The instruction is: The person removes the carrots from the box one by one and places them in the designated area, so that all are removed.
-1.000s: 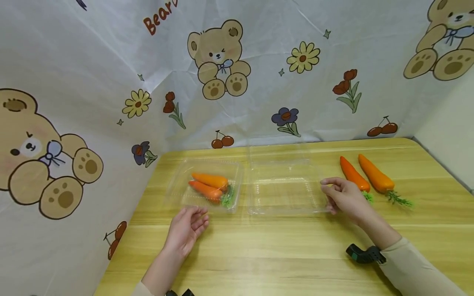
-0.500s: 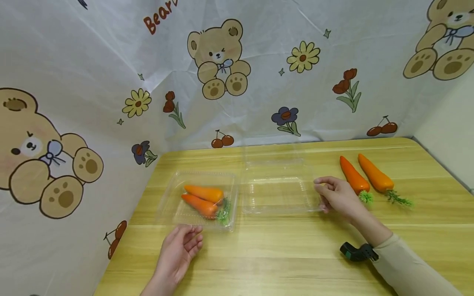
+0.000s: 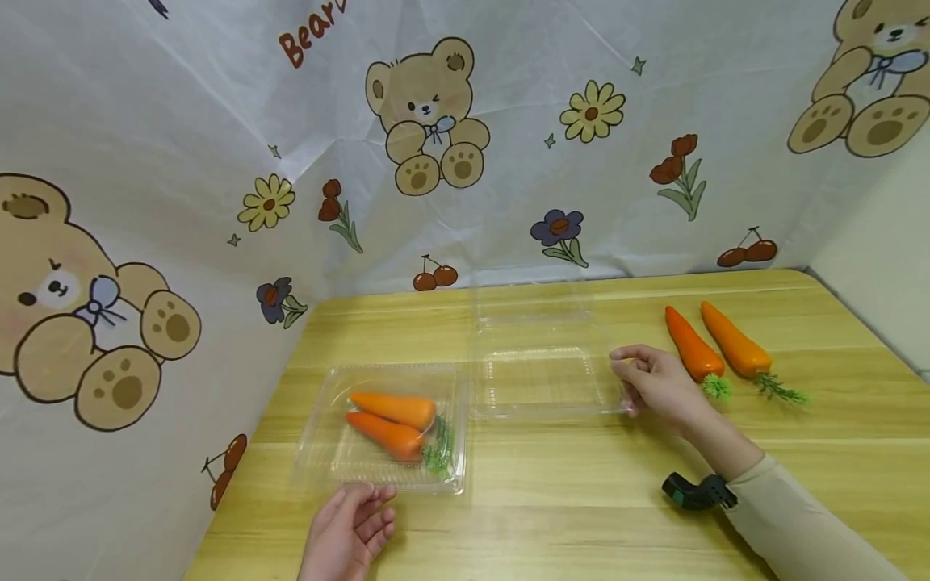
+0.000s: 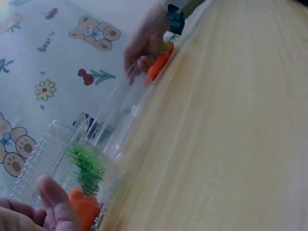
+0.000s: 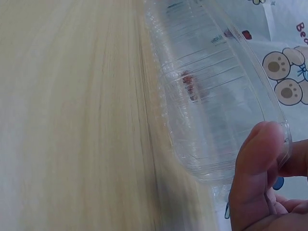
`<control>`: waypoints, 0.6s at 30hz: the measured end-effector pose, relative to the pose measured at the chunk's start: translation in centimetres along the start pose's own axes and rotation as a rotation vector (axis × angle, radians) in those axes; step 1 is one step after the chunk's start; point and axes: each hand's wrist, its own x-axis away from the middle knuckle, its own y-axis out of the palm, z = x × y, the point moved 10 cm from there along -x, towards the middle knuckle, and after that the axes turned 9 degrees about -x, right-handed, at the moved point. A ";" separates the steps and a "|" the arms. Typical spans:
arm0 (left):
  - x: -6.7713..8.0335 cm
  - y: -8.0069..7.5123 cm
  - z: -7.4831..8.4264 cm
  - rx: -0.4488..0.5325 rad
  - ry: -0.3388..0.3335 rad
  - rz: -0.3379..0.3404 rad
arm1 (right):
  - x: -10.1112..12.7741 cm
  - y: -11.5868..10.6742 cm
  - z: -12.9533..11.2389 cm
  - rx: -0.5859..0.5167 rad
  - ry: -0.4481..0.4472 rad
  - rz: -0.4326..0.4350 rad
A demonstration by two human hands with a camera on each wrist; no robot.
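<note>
Two clear plastic clamshell boxes sit on the wooden tabletop (image 3: 581,516), and I'm working both at once. Biggest thing behind it all is the bear-print backdrop cloth (image 3: 218,121), hanging close round the far and left edges.

Right hand (image 3: 654,386): its grip is pinched narrow on the right rim of the empty box (image 3: 541,379); in the right wrist view my thumb (image 5: 255,159) lies over that thin edge. The box stretches away to the left of this grip, its lid apparently folded open toward the cloth. Just right of the hand lie two loose carrots (image 3: 715,351), side by side, green tops toward me.

Left hand (image 3: 352,528): fingers loosely curled, holding nothing that I can make out, palm up just short of the near rim of the filled box (image 3: 385,428). Two packed carrots (image 3: 392,424) rest inside it, right beyond my fingertips.

My judgement on doing this well: this plastic is flimsy, so keep the right pinch light and slide the box flat along the tabletop rather than lifting a corner, which could buckle it. Keep the left fingers low at the rim.

Hard to read: the empty box's edges nearly vanish against the wood, and I can't tell whether the filled box's lid is snapped shut. The left hand is cut off at the frame's bottom edge, so contact with the rim is unclear.
</note>
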 end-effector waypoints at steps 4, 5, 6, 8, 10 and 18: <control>0.5 -0.5 -0.5 0.001 -0.028 0.005 | -0.1 -0.1 0.0 -0.007 -0.004 -0.003; 0.7 -0.5 -0.6 0.000 -0.037 0.001 | -0.1 -0.1 0.0 -0.008 -0.005 -0.003; 0.8 -0.6 -0.9 0.000 -0.046 -0.004 | -0.1 -0.1 0.1 -0.008 -0.004 -0.006; 1.1 -0.7 -1.3 -0.001 -0.063 -0.015 | -0.1 -0.1 0.2 -0.011 0.002 -0.010; 1.3 -0.9 -1.8 0.000 -0.076 -0.012 | -0.1 0.0 0.3 -0.019 0.009 -0.015; 2.3 -2.0 -3.4 0.000 -0.098 0.060 | -0.3 0.0 0.6 -0.052 0.013 -0.018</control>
